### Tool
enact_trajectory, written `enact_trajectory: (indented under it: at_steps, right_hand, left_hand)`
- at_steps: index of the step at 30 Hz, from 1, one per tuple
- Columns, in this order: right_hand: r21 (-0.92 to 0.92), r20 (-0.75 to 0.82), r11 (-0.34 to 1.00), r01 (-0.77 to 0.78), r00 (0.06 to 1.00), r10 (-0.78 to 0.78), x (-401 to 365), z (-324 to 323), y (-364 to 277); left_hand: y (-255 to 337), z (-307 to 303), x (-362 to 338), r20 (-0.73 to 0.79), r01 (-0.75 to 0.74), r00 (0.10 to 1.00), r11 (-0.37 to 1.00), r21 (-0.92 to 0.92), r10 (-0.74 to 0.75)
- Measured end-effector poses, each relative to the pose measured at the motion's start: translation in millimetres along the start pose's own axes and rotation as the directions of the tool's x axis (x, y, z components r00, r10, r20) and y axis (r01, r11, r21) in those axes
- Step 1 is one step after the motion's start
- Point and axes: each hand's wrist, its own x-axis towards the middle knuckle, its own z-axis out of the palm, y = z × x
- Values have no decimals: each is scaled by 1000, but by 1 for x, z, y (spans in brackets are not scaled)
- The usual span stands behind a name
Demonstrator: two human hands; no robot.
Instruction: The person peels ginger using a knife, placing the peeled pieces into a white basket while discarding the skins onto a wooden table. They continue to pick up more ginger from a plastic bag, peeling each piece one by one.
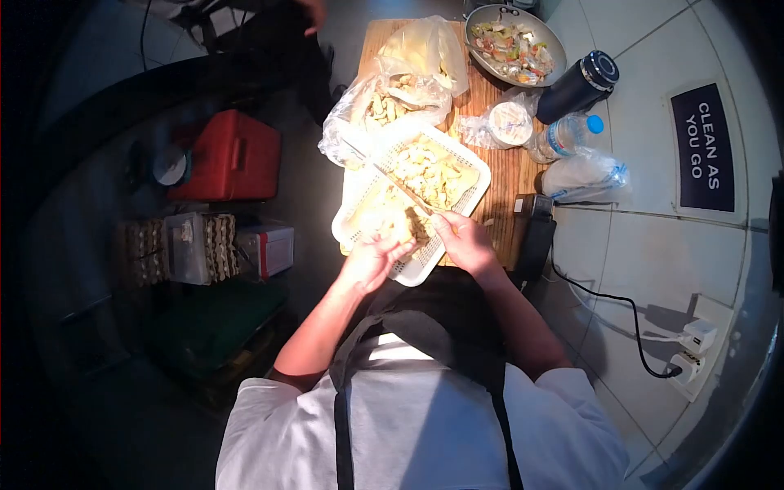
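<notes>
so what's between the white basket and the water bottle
A small bagged tub sits there on the wooden board, as the head view shows.

White plastic basket [357, 196]; matt wooden board [506, 175]; glossy metal bowl [471, 33].

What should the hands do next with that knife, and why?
Probably draw the knife back to the left hand: the right hand grips it with the blade stretched across the white basket of pale cut pieces, while the left hand is curled at the near rim.
</notes>
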Motion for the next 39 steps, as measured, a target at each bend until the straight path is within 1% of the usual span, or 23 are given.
enact_trajectory:
  at_steps: [1,3,4,7,8,10,12,13,14,15,17,19,20,23,24,27,28,30,31,33,34,37,39]
  right_hand:
    - [35,33,998,-49,998,48,-2,-4,-6]
    - [22,-83,995,94,992,-92,-1,7,19]
    - [38,-136,983,181,975,-174,-1,8,16]
    - [97,-62,995,-24,998,31,4,9,1]
    - [68,-52,998,-7,999,11,6,12,8]
    - [43,-33,999,-25,999,27,1,10,6]
    - [10,-19,998,-57,998,58,-7,12,12]
    - [18,-74,999,28,997,-27,-10,18,18]
    - [13,-127,993,115,985,-112,-13,23,24]
    - [-4,-178,979,205,963,-203,-17,27,28]
    - [-134,-156,968,213,960,-233,-24,29,31]
    - [-258,-128,946,193,964,-232,-31,33,31]
    - [-283,-175,924,257,933,-313,-32,39,35]
    - [-336,-226,888,315,888,-400,-39,51,44]
    - [-341,-235,879,334,875,-424,-41,53,43]
    - [-282,-275,863,420,826,-492,-43,66,51]
    - [-271,-264,885,379,854,-447,-48,68,49]
    - [-253,-246,920,298,900,-359,-57,71,43]
    - [-267,-255,905,332,881,-399,-59,73,44]
    - [-295,-274,871,393,839,-471,-60,76,50]
    - [-330,-279,870,365,843,-460,-64,76,49]
    - [-428,-274,802,417,786,-555,-64,77,50]
    - [-439,-273,803,402,792,-546,-65,78,43]
  left_hand:
    - [7,-10,6,29,-23,999,999,27,22]
    - [23,-18,13,78,-8,997,1000,10,7]
    - [29,-21,19,92,21,996,1000,-7,-20]
    - [32,-24,38,176,-34,984,998,-47,42]
    - [29,-28,46,179,-37,983,998,-58,47]
    - [24,-35,62,196,-35,980,997,-65,47]
    - [25,-34,72,258,-31,965,998,-59,46]
    - [25,-35,75,291,-29,956,998,-60,45]
    - [23,-37,77,244,-48,967,995,-87,68]
    - [20,-46,82,244,-31,968,994,-101,55]
    - [15,-56,90,332,-93,936,992,-84,116]
    - [12,-49,91,392,-102,908,986,-129,145]
    - [10,-45,90,421,-108,892,982,-155,164]
    - [-2,-49,80,382,-175,896,970,-166,227]
    - [-5,-48,76,315,-198,921,972,-126,228]
    - [-15,-54,73,400,-280,850,938,-205,342]
    - [-14,-52,68,381,-269,865,943,-198,327]
    - [-11,-48,57,399,-261,858,944,-202,323]
    - [-11,-47,54,411,-258,853,944,-204,322]
    - [-15,-52,50,380,-295,858,937,-188,346]
    - [-16,-53,48,366,-310,860,934,-179,356]
    - [-13,-52,41,363,-312,859,932,-186,360]
    - [-11,-55,41,351,-295,868,933,-206,352]
